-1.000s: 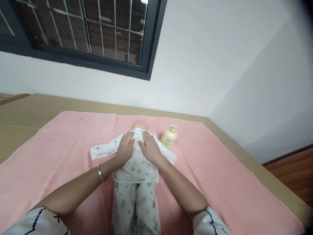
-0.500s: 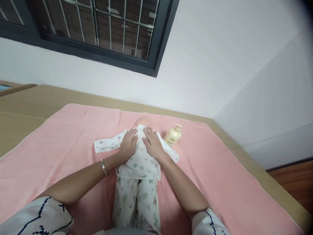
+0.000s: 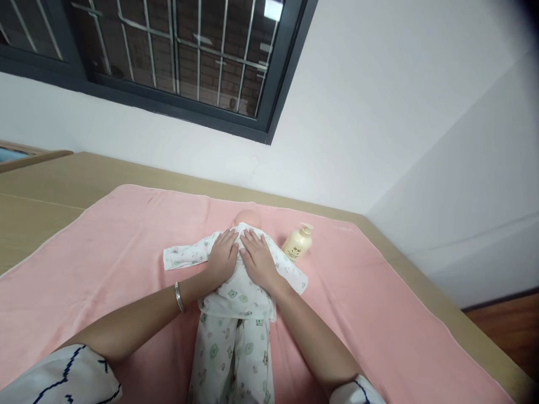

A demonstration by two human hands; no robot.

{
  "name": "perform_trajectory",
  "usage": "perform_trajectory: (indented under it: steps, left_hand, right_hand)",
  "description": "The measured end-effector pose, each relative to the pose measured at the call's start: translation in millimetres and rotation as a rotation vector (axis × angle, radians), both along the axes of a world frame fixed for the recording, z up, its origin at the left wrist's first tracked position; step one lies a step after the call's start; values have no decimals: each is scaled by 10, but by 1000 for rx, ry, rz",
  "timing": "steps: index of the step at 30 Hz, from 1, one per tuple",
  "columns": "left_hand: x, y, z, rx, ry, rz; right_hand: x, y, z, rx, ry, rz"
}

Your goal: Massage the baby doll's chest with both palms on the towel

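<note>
A baby doll in a white printed top and matching trousers lies stretched out, its head away from me. Both sleeves spread to the sides, and no face shows. My left hand rests flat on the left upper part of the top, fingers extended. Beside it, my right hand lies flat on the upper middle of the top, its fingers slightly apart. The thumbs are close together. Neither hand grips anything.
A pale yellow pump bottle leans or lies beside the doll's right-hand sleeve. Beneath everything is a pink blanket on a wooden surface. A white wall and a dark-framed barred window stand behind.
My right hand has slid left across the top, closer to my left hand. The view has tilted up slightly, so everything sits a little lower. Doll and bottle stay in place.
</note>
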State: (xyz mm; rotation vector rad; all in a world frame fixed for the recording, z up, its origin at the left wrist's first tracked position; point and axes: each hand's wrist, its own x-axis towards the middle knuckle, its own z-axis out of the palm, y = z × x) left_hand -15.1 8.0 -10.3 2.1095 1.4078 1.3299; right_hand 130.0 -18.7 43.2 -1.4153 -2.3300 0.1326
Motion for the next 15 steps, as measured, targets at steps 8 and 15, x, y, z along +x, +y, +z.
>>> perform_trajectory:
  steps: [8,15]
  left_hand:
    - [52,-86,45,-28,134,-74]
    - [-27,150,96,-107,227,-11]
  right_hand:
    - [3,13,-43,-18,-86,-361]
    - [-227,-369,-13,78,-193,-245]
